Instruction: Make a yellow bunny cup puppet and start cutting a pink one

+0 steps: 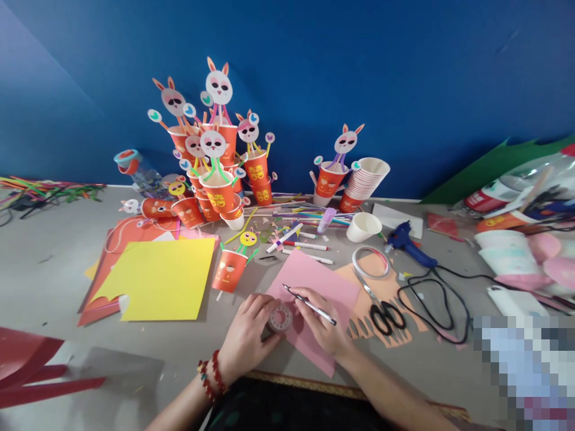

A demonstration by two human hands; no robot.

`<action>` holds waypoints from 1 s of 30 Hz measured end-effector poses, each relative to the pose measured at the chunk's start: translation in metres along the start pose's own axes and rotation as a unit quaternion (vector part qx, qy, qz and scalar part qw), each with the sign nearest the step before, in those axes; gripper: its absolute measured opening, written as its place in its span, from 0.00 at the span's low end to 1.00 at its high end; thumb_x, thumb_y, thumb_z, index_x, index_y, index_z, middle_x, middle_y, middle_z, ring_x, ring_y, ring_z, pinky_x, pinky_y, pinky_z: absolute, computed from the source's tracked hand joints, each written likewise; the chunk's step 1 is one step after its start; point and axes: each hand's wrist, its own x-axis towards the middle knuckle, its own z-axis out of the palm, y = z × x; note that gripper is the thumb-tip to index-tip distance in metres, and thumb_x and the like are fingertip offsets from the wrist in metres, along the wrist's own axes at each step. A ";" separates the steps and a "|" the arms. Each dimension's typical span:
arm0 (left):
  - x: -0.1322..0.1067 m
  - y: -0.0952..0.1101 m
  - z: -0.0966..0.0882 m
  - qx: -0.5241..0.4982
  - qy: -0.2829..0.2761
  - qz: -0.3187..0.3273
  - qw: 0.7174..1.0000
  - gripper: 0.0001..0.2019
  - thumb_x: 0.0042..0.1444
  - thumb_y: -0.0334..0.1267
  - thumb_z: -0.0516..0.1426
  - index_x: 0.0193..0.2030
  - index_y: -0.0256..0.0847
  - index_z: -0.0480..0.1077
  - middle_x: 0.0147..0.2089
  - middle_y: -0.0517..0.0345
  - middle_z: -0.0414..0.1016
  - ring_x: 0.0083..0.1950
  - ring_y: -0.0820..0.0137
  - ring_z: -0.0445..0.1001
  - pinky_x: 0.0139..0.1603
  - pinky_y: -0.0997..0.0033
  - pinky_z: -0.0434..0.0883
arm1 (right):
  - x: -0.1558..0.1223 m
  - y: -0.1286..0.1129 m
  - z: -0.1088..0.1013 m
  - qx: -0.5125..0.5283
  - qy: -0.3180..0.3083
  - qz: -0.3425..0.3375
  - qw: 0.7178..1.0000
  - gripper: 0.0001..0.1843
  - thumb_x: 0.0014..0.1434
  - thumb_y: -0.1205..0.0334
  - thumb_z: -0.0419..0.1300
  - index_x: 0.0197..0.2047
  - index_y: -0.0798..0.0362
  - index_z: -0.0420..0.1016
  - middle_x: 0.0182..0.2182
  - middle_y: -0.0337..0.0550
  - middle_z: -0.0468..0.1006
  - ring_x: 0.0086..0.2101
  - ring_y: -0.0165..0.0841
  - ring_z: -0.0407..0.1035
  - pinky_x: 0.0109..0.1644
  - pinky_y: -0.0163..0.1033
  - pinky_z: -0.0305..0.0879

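Observation:
A pink paper sheet (314,281) lies on the grey table in front of me. My left hand (247,338) presses a small roll of tape (281,318) flat onto the sheet's near left corner, fingers curled round it. My right hand (321,326) grips a thin pen (309,304) in a writing pinch, its tip pointing up-left and resting by the roll's edge. A red bead bracelet is on my left wrist.
Scissors (381,308) lie on orange cut paper to the right, near a tape ring (371,261) and a blue glue gun (406,242) with black cord. Yellow paper (162,278) lies left. Several orange bunny cups (220,179), a cup stack (366,179) and markers stand behind.

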 end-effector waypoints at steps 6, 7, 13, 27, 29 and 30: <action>-0.002 -0.004 0.005 0.008 0.007 -0.010 1.000 0.23 0.59 0.39 0.61 0.61 0.41 0.64 0.55 0.45 0.71 0.55 0.54 0.70 0.57 0.51 0.71 | -0.001 -0.002 0.000 0.016 -0.008 0.006 1.000 0.13 0.72 0.59 0.51 0.55 0.50 0.73 0.47 0.47 0.80 0.48 0.38 0.75 0.54 0.42 0.71; -0.002 -0.005 0.006 0.010 0.010 -0.008 1.000 0.23 0.60 0.40 0.61 0.61 0.41 0.64 0.55 0.45 0.71 0.55 0.54 0.70 0.57 0.51 0.71 | -0.001 -0.003 0.000 0.018 -0.010 0.006 1.000 0.13 0.72 0.59 0.51 0.55 0.50 0.72 0.47 0.47 0.80 0.48 0.38 0.75 0.54 0.43 0.71; -0.001 -0.005 0.008 0.017 0.026 -0.013 0.999 0.23 0.61 0.41 0.60 0.61 0.42 0.63 0.55 0.46 0.71 0.55 0.55 0.70 0.56 0.52 0.71 | 0.000 -0.005 -0.001 0.022 -0.013 -0.004 1.000 0.14 0.72 0.60 0.52 0.56 0.49 0.73 0.48 0.47 0.80 0.49 0.38 0.75 0.54 0.43 0.71; -0.001 -0.006 0.010 0.001 0.019 -0.036 0.999 0.23 0.61 0.41 0.60 0.62 0.44 0.63 0.57 0.46 0.69 0.55 0.54 0.70 0.56 0.51 0.71 | -0.001 -0.009 -0.009 0.093 -0.001 0.054 0.994 0.09 0.70 0.58 0.52 0.50 0.50 0.69 0.37 0.44 0.80 0.34 0.34 0.76 0.38 0.38 0.73; 0.000 -0.005 0.010 -0.002 0.019 -0.036 0.999 0.23 0.61 0.41 0.60 0.61 0.44 0.63 0.56 0.46 0.69 0.55 0.55 0.70 0.56 0.52 0.71 | 0.003 -0.017 -0.013 0.056 -0.021 0.049 0.997 0.05 0.69 0.60 0.53 0.44 0.50 0.69 0.33 0.42 0.79 0.32 0.33 0.75 0.36 0.36 0.71; 0.000 -0.005 0.010 -0.005 0.020 -0.036 0.999 0.23 0.61 0.41 0.60 0.61 0.44 0.63 0.56 0.46 0.69 0.55 0.54 0.70 0.56 0.51 0.71 | 0.005 -0.021 -0.014 0.022 -0.039 0.033 0.998 0.04 0.67 0.62 0.55 0.41 0.50 0.70 0.32 0.41 0.79 0.32 0.33 0.74 0.35 0.36 0.70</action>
